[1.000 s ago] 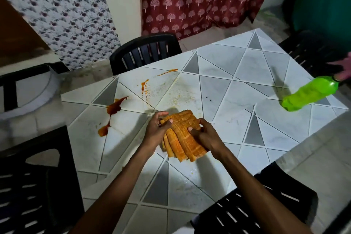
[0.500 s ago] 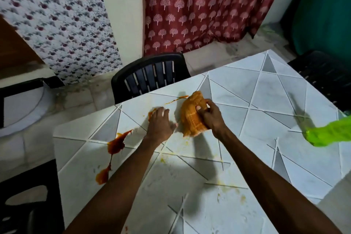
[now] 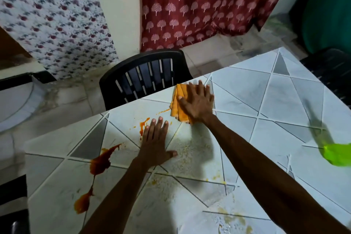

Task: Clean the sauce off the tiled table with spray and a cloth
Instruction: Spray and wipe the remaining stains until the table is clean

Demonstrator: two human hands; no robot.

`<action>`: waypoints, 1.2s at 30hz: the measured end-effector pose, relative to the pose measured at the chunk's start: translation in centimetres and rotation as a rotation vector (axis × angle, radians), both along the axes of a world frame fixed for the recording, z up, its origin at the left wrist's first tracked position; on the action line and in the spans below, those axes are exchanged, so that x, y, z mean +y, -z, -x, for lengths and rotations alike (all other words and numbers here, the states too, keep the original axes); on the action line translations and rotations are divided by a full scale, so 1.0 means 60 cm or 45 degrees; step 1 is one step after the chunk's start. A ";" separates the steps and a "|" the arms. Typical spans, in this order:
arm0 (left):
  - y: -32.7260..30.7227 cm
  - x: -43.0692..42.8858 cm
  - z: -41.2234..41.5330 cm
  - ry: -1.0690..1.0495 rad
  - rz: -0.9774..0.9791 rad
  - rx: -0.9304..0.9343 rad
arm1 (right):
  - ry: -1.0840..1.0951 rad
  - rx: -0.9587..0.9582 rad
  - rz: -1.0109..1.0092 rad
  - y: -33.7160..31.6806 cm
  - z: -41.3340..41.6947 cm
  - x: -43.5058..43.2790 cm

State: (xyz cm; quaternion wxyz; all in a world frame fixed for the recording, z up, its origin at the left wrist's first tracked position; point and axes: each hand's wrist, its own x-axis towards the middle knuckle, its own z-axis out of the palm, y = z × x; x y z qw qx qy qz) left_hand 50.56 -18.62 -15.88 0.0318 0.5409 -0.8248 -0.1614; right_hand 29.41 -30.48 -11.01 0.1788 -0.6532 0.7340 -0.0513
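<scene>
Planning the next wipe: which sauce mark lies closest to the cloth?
The thin orange streak, right beside the cloth on its left; the splatter and the two dark blots lie farther left.

We are looking at two bare hands, the left hand [image 3: 154,142] and the right hand [image 3: 197,103], and short-trimmed nails are showing on the fingers. We are also seeing the left forearm [image 3: 121,192] and the right forearm [image 3: 256,167], both lean and running uncovered to the view's bottom edge.
</scene>
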 end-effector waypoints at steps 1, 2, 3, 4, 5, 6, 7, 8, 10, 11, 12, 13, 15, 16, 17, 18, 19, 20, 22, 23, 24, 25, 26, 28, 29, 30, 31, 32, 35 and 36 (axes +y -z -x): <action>-0.001 0.000 0.000 0.010 0.012 -0.013 | -0.035 0.040 -0.052 0.010 -0.009 -0.010; 0.003 0.001 0.001 0.017 0.022 -0.015 | -0.048 0.078 -0.075 0.021 -0.018 -0.017; 0.001 0.000 0.001 0.015 0.027 -0.007 | -0.046 0.117 -0.066 0.031 -0.027 -0.025; 0.004 0.001 0.001 0.007 0.030 0.001 | -0.038 0.158 -0.028 0.037 -0.035 -0.032; 0.005 0.002 0.000 -0.007 0.020 -0.001 | -0.029 0.186 0.014 0.043 -0.042 -0.038; 0.005 0.003 0.000 -0.013 0.011 -0.005 | -0.028 0.199 0.051 0.044 -0.045 -0.039; 0.008 0.003 -0.001 -0.020 0.004 -0.009 | -0.049 0.196 0.072 0.046 -0.046 -0.037; 0.010 0.004 -0.001 -0.026 0.005 -0.008 | -0.100 0.186 0.091 0.045 -0.044 -0.028; 0.010 0.005 0.000 -0.033 0.011 -0.010 | -0.271 0.161 0.127 0.047 -0.033 0.010; 0.009 0.006 -0.001 -0.035 0.021 -0.010 | -0.359 0.149 0.141 0.048 -0.023 0.038; 0.009 0.005 0.000 -0.036 0.027 -0.003 | -0.428 0.135 0.146 0.047 -0.006 0.067; 0.008 0.006 0.000 -0.037 0.035 0.005 | -0.468 0.123 0.135 0.046 0.014 0.092; 0.009 0.008 0.000 -0.035 0.037 0.026 | -0.431 0.156 0.131 0.046 0.065 0.097; 0.008 0.010 0.001 -0.040 0.048 0.032 | -0.353 0.192 0.130 0.046 0.083 0.078; 0.009 0.009 0.002 -0.040 0.063 0.032 | -0.236 0.206 0.124 0.045 0.092 0.046; 0.010 0.008 0.003 -0.040 0.069 0.023 | -0.114 0.197 0.116 0.043 0.089 0.008; 0.011 0.008 0.002 -0.043 0.065 0.015 | -0.024 0.182 0.106 0.041 0.075 -0.027; 0.014 0.009 0.001 -0.050 0.056 0.005 | 0.014 0.181 0.094 0.042 0.052 -0.051; 0.016 0.010 -0.003 -0.047 0.056 -0.011 | -0.064 0.187 0.093 0.046 0.002 -0.056; 0.016 0.010 -0.006 -0.040 0.062 -0.011 | -0.173 0.190 0.113 0.048 -0.017 -0.033; 0.016 0.009 -0.009 -0.032 0.064 -0.008 | -0.309 0.187 0.131 0.048 -0.025 0.005; 0.015 0.009 -0.010 -0.026 0.068 -0.004 | -0.439 0.178 0.146 0.046 -0.020 0.048; 0.012 0.008 -0.009 -0.023 0.067 -0.006 | -0.533 0.156 0.151 0.045 -0.002 0.091; 0.009 0.005 -0.004 -0.024 0.041 -0.010 | -0.596 0.134 0.141 0.041 0.058 0.147; 0.008 0.003 -0.001 -0.029 0.033 -0.012 | -0.545 0.160 0.138 0.041 0.091 0.148; 0.008 0.004 0.001 -0.042 0.035 -0.018 | -0.432 0.192 0.134 0.042 0.115 0.133; 0.009 0.004 0.002 -0.054 0.047 -0.029 | -0.283 0.208 0.120 0.041 0.126 0.105; 0.010 0.003 0.004 -0.061 0.055 -0.036 | -0.128 0.193 0.110 0.039 0.122 0.069; 0.012 0.001 -0.004 -0.055 0.062 -0.046 | 0.034 0.164 0.094 0.037 0.048 0.000; 0.012 0.002 -0.007 -0.049 0.054 -0.048 | -0.035 0.164 0.095 0.040 0.024 0.006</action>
